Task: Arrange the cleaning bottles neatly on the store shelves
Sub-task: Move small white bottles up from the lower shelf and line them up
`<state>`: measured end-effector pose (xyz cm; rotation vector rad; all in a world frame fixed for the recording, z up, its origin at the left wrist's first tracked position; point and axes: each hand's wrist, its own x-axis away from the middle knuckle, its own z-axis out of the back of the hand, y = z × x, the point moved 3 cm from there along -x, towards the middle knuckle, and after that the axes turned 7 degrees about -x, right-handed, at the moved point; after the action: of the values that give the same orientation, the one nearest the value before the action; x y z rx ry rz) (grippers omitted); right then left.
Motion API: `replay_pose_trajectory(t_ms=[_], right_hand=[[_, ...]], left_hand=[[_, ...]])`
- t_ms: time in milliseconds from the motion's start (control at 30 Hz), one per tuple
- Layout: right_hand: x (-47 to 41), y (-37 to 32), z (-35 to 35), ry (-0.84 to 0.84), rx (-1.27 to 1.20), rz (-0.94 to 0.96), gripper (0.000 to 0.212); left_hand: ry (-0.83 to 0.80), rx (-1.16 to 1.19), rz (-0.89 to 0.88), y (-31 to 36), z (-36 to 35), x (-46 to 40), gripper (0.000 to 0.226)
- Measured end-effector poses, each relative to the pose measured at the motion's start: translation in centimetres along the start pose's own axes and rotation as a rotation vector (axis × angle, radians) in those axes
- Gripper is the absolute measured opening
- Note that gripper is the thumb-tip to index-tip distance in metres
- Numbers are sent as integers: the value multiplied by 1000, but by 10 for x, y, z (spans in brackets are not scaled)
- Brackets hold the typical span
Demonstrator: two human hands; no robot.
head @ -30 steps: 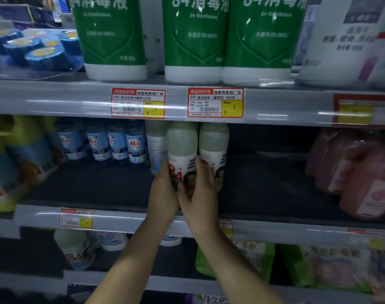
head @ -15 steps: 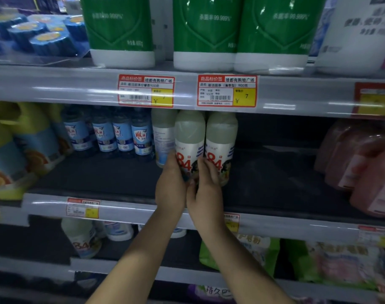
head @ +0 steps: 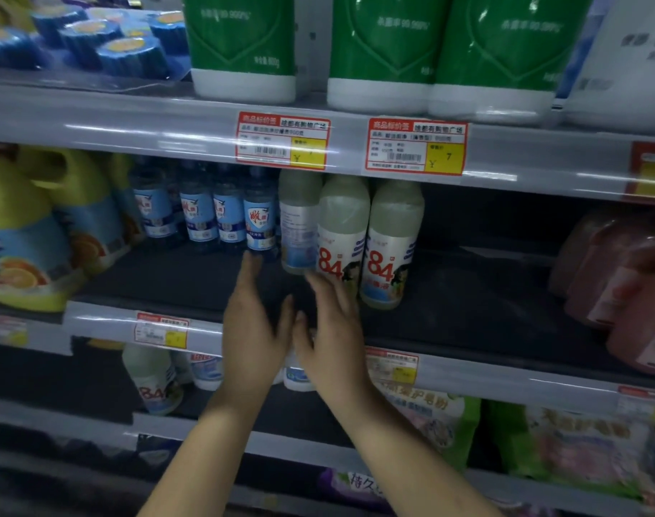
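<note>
While spread flat and empty, left hand (head: pixel 256 330) and right hand (head: pixel 333 330) hover before two pale "84" plastic bottles (head: pixel 387 244) upright on dark middle shelf (head: pixel 467 304).

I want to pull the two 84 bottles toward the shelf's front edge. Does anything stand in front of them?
Nothing visible does. The shelf before the two 84 bottles is bare. The left hand and right hand hover open there, holding nothing.

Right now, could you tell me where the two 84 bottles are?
Middle shelf, centre: the two 84 bottles stand side by side, right of the blue bottles.
</note>
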<state>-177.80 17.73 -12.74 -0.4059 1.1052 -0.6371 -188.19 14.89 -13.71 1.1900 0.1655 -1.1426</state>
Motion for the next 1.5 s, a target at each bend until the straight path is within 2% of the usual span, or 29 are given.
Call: replay_pose_trajectory(t_ms=[67, 200, 300, 333, 400, 533, 600, 700, 767, 933, 1133, 1233, 1500], right_hand=[[9, -12, -17, -54, -39, 60, 40], [29, -36, -56, -188, -114, 169, 33], [41, -48, -81, -285, -174, 181, 33], [45, -49, -88, -317, -175, 174, 32], [52, -50, -101, -375, -159, 168, 31], [58, -48, -116, -528, -144, 97, 29], [60, -44, -122, -575, -120, 67, 29], [62, -38, -129, -609, -81, 36, 34], [63, -34, -132, -635, -61, 14, 34], [68, -28, -130, -698, -24, -39, 33], [71, -27, -128, -736, 9, -69, 34], [73, -28, -130, -749, 8, -87, 34], [79, -31, -133, -794, -20, -129, 37]], left_hand=[[86, -43, 74, -20, 18, 16, 71], [152, -34, 215, -54, 45, 46, 75], [216, -34, 351, -84, 64, 60, 45], [210, -60, 362, -96, 70, 63, 43], [166, -139, 356, -125, 76, 70, 46], [69, -186, 461, -171, 76, 70, 54], [46, -169, 530, -185, 73, 63, 57], [14, -109, 634, -205, 66, 55, 74], [27, -99, 678, -211, 60, 51, 80], [63, -76, 800, -216, 53, 40, 75], [-31, -223, 787, -229, 59, 36, 75], [-54, -212, 767, -228, 61, 36, 73], [131, -151, 704, -214, 80, 72, 51]])
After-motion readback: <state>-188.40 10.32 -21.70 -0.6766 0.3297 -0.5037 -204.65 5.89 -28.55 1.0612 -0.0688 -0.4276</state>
